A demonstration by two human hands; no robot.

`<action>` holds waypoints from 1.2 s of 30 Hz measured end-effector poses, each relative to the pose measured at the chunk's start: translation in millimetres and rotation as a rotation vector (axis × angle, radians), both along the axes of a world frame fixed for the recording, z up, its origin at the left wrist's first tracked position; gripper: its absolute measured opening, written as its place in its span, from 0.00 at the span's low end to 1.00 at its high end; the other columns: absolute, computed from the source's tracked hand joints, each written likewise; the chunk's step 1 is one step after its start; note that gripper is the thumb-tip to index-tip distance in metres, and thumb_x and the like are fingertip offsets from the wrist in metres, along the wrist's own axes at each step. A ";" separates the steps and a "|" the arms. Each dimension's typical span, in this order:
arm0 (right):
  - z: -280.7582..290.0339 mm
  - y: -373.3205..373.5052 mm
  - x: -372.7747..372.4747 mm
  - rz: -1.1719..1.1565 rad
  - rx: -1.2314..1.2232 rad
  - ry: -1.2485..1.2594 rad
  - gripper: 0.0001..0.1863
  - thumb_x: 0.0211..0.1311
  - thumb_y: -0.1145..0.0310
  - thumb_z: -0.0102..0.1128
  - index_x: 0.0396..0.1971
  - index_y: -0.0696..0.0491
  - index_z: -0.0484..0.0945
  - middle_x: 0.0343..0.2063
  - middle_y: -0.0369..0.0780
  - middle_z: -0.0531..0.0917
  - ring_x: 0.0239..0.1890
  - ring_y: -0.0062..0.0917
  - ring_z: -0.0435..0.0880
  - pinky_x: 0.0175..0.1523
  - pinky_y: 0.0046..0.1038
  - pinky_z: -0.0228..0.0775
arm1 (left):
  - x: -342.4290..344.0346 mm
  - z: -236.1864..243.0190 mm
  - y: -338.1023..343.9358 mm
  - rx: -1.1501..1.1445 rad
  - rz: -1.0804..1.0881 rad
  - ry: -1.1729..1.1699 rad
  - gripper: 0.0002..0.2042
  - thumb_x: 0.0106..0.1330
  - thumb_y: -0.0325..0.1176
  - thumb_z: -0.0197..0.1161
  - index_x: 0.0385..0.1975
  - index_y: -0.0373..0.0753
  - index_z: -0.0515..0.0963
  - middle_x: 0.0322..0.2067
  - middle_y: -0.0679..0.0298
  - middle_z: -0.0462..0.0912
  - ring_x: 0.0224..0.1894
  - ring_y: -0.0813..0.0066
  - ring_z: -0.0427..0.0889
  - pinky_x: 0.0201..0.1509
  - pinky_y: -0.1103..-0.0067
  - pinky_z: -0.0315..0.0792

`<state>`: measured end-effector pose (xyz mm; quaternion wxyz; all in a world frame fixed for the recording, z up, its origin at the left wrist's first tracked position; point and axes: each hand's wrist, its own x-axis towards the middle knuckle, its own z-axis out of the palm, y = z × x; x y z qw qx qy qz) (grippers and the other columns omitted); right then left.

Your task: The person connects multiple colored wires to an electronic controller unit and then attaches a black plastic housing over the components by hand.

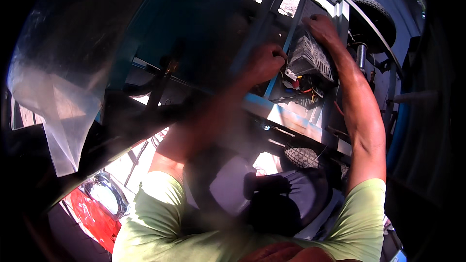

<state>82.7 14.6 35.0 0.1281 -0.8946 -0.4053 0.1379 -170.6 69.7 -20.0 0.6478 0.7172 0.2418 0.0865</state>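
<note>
The finned box [313, 57] sits upper right, wires [307, 90] below it; right hand [319, 28] curled at its upper end, left hand [266, 63] curled just beside; whether either pinches anything, I can't tell; apparently positioning work, needing steady alignment next.

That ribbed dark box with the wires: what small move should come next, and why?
Perhaps bring the left hand slightly right to steady the lower end of the ribbed box: coloured wires show there, while the right hand is up by the box's far end.
</note>
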 end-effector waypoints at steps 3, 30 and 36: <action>1.1 0.3 -9.3 0.037 -0.033 -0.076 0.30 0.61 0.45 0.56 0.43 0.59 0.87 0.42 0.56 0.87 0.49 0.51 0.86 0.56 0.42 0.76 | -4.3 0.5 -0.2 0.052 0.070 -0.078 0.13 0.65 0.31 0.62 0.46 0.36 0.85 0.42 0.55 0.89 0.46 0.67 0.87 0.55 0.72 0.76; -9.0 -4.1 -15.1 -0.012 0.005 -0.048 0.29 0.60 0.47 0.56 0.46 0.59 0.87 0.43 0.57 0.87 0.50 0.49 0.88 0.57 0.42 0.77 | -8.1 -0.8 -7.1 0.378 -0.122 -0.281 0.44 0.52 0.35 0.82 0.72 0.42 0.68 0.64 0.46 0.71 0.69 0.49 0.71 0.73 0.64 0.66; 5.4 -20.1 -18.5 0.072 0.065 -0.122 0.30 0.63 0.44 0.59 0.47 0.57 0.87 0.44 0.53 0.88 0.49 0.48 0.88 0.57 0.42 0.78 | -6.4 -2.4 -6.3 0.388 -0.122 -0.267 0.44 0.52 0.38 0.83 0.71 0.46 0.69 0.64 0.47 0.72 0.68 0.48 0.71 0.72 0.63 0.66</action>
